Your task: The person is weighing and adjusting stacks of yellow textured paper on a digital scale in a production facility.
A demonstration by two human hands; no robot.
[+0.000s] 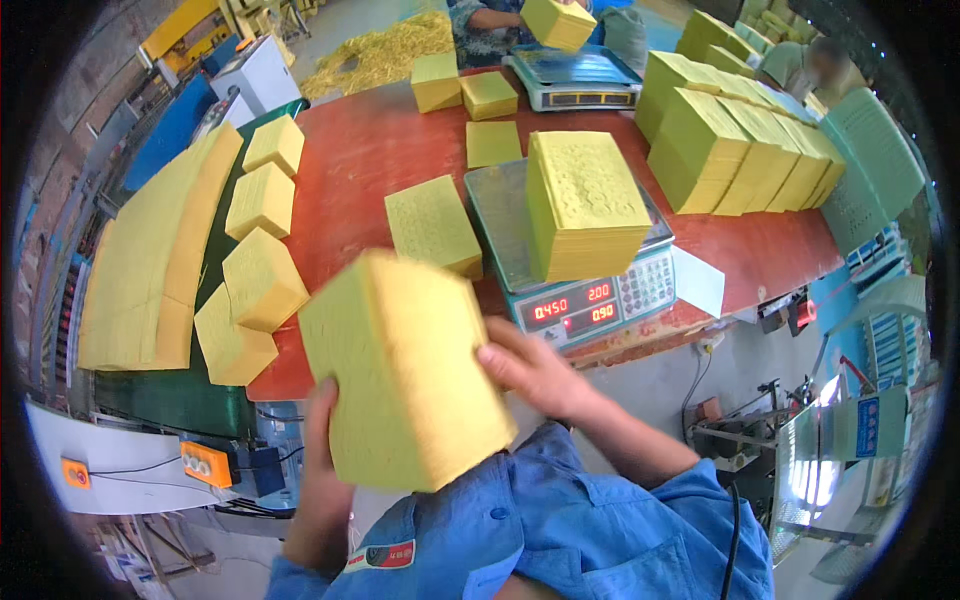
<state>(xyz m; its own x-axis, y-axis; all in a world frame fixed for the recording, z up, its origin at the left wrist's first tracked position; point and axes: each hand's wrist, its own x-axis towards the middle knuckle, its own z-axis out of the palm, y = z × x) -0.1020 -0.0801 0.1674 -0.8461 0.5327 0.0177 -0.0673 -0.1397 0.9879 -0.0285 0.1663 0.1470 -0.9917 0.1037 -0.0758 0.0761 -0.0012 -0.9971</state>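
I hold a thick stack of yellow paper [400,370] tilted in front of my body, its edge slightly blurred. My left hand [322,430] grips its left side, and my right hand [530,370] presses its right side with the thumb on the edge. Just beyond my right hand stands a digital scale [635,292] with lit red digits. On its pan rests a tall stack of embossed yellow paper [590,190]. A lower embossed stack [433,222] lies on the red table left of the scale, partly behind the stack I hold.
Several small yellow stacks [262,200] line the red table's [345,150] left side, beside a long yellow block [150,260] on a green surface. More stacks [700,150] stand at right. Across the table a person [490,18] holds a yellow stack over a second scale [575,75].
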